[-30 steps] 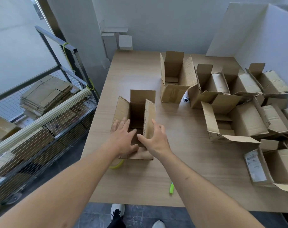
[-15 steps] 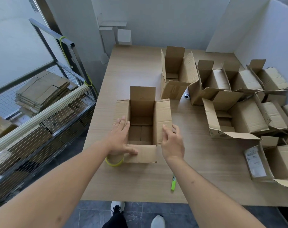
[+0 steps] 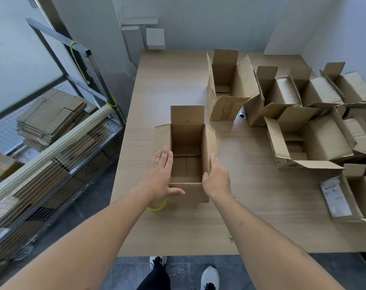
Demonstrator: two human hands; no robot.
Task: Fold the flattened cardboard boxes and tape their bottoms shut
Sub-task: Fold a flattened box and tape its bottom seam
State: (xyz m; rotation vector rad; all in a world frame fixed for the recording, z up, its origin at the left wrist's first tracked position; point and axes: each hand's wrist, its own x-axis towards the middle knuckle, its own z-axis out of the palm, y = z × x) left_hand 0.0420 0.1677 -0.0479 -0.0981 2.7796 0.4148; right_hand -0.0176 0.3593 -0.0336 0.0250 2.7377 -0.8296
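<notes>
An erected cardboard box [image 3: 187,130] stands upright near the table's front left, its top flaps spread outward and its folded bottom flaps visible inside. My left hand [image 3: 160,176] lies flat with straight fingers against the box's left side and flap, thumb across the near flap. My right hand [image 3: 216,178] presses flat against the box's right wall, thumb at the near corner. A roll of tape with a yellow-green core [image 3: 158,206] sits on the table just under my left wrist, mostly hidden.
Several open folded boxes [image 3: 293,97] crowd the table's [image 3: 251,197] back and right side. A small white roll [image 3: 242,115] lies between them. A green marker [image 3: 231,236] peeks out beside my right forearm. A wire cart [image 3: 52,155] with flattened cardboard [image 3: 50,116] stands at left.
The box's side flaps were folded outward and the box now stands fully open. My hands slid from its near end to its left and right sides.
</notes>
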